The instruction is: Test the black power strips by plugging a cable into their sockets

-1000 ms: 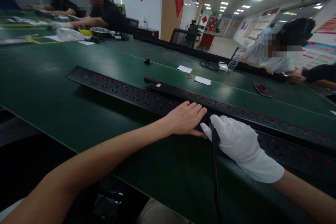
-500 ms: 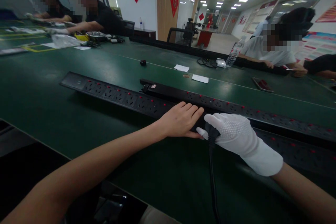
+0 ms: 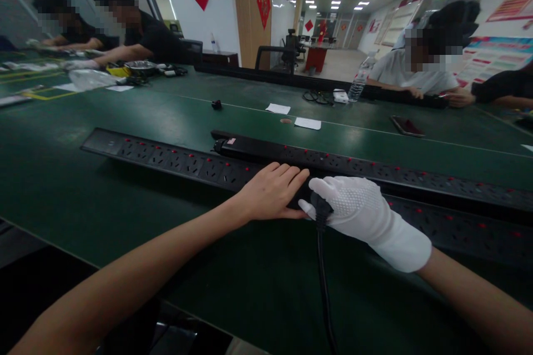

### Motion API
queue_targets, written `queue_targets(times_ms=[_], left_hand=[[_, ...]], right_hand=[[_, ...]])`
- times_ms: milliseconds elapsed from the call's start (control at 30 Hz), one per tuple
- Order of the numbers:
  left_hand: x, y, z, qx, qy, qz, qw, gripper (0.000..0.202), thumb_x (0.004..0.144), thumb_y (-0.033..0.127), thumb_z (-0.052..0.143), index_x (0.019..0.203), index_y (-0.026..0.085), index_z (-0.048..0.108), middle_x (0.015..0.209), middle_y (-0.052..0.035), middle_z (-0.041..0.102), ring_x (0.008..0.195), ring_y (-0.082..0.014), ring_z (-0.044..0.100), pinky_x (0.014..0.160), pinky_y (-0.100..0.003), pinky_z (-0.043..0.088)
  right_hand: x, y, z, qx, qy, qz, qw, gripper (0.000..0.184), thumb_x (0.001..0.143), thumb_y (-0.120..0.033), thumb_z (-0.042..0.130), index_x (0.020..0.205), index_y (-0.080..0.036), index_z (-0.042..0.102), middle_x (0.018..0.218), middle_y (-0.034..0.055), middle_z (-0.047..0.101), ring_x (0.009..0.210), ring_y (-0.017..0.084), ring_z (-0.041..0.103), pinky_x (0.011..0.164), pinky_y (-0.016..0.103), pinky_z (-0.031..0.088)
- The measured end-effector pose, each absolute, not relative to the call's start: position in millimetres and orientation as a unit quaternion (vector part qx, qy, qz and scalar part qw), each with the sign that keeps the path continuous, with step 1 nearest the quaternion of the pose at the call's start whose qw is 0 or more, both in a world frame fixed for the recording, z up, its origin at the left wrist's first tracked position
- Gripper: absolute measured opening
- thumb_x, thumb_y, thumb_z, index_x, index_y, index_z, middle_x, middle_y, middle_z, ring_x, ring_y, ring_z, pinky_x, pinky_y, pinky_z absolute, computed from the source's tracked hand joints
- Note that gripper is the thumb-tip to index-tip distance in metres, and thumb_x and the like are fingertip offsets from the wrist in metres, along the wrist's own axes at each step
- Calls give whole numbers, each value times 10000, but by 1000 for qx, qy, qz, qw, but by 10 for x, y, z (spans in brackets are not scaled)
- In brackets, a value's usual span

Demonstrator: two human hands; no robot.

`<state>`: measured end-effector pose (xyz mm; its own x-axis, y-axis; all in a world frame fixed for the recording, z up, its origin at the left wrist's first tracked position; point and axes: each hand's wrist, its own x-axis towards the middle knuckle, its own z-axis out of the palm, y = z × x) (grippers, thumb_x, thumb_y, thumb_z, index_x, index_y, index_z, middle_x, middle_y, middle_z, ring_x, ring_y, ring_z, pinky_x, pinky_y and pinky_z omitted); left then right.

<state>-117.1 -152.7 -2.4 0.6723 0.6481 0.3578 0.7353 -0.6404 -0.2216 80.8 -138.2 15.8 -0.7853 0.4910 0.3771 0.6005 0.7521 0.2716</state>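
Observation:
My bare left hand (image 3: 272, 191) lies flat, fingers together and stretched, on a long black power strip (image 3: 166, 156) with red switches that runs across the green table (image 3: 62, 177). My right hand (image 3: 353, 205), in a white dotted glove, is closed round a black plug (image 3: 320, 206) pressed against the strip right beside my left fingertips. The plug's black cable (image 3: 323, 288) runs down toward me. A second black power strip (image 3: 375, 169) lies just behind the first.
Paper slips (image 3: 307, 122), a small black part (image 3: 216, 104), a phone (image 3: 406, 126) and a water bottle (image 3: 358, 84) lie farther back. Other people sit at work at the far left and far right. A metal bowl (image 3: 140, 66) and plastic bag stand at the back left.
Both hands keep the same hold on the strip and plug. The view has swung, so everything sits lower and further left in the picture.

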Motion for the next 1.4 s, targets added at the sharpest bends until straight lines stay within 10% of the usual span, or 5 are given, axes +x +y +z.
queue_targets(times_ms=[1400], left_hand=[[-1167, -1531, -27, -893, -392, -127, 181, 704, 808, 638, 304, 1197, 62, 414, 1130, -146, 525, 972, -240, 509, 787, -351, 381]], right_hand=[[799, -1413, 168, -298, -922, -196, 153, 371, 850, -496, 349, 902, -193, 556, 718, 20, 590, 605, 135, 492, 548, 255, 220]])
